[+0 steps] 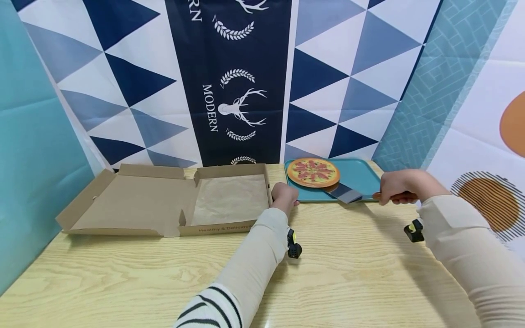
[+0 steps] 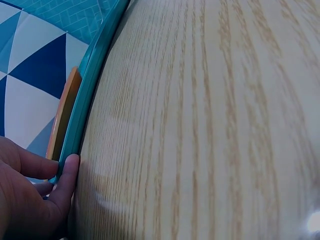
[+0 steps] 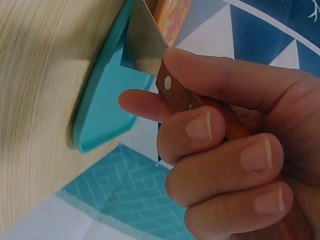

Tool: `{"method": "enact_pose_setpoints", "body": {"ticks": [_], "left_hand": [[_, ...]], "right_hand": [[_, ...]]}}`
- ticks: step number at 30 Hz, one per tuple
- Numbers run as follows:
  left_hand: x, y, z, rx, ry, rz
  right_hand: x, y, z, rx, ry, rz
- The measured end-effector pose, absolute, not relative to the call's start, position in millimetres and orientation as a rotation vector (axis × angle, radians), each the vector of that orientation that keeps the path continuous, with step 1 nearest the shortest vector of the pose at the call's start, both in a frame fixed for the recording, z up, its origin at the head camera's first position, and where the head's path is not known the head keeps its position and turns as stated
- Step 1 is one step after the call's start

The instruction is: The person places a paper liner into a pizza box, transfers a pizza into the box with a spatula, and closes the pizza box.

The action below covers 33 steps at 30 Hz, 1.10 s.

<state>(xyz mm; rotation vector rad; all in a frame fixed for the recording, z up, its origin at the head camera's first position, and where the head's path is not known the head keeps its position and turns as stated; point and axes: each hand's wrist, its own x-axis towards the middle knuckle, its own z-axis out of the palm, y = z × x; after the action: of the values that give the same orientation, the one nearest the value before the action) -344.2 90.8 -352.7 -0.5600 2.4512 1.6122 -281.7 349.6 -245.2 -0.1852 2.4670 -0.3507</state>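
Observation:
A round toy pizza (image 1: 313, 171) lies on the left part of a teal tray (image 1: 357, 171) at the back of the table. My right hand (image 1: 399, 186) grips the wooden handle (image 3: 177, 95) of a pizza spatula (image 1: 346, 193), its thumb and index finger stretched along the handle. The metal blade reaches over the tray's front rim, and its tip meets the pizza's right front edge; whether it lies under the pizza is hard to see. My left hand (image 1: 285, 195) pinches the tray's rim near its front left corner between thumb and fingers, clearest in the left wrist view.
Left of the tray stands an open cardboard pizza box (image 1: 229, 228), its lid (image 1: 131, 200) folded out to the left and brown paper (image 1: 231, 196) lining its base. The box's right wall is close to my left hand. Patterned cloth (image 1: 242, 82) hangs behind the wooden table (image 1: 328, 273).

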Motion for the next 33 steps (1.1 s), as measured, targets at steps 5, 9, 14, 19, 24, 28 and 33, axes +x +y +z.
{"method": "enact_pose_setpoints", "body": {"ticks": [5, 9, 14, 19, 24, 28, 33], "left_hand": [[-346, 91, -354, -0.559, 2.455, 1.625], [-347, 91, -356, -0.531, 2.504, 1.557], [-347, 92, -357, -0.52, 2.524, 1.53], [-346, 91, -357, -0.529, 2.521, 1.551], [-345, 91, -357, -0.537, 2.499, 1.595], [-346, 91, -357, -0.544, 2.506, 1.587], [-346, 91, -357, -0.538, 2.501, 1.586]], "right_hand": [[-287, 344, -250, -0.203, 2.476, -0.371], [-290, 340, -252, -0.187, 2.476, -0.398], [-294, 334, -253, -0.158, 2.477, -0.383], [-297, 328, -254, -0.147, 2.48, -0.357], [-301, 323, -255, -0.143, 2.47, -0.359], [-304, 320, -258, -0.113, 2.472, -0.409], [-308, 316, -263, -0.133, 2.484, -0.414]]}}
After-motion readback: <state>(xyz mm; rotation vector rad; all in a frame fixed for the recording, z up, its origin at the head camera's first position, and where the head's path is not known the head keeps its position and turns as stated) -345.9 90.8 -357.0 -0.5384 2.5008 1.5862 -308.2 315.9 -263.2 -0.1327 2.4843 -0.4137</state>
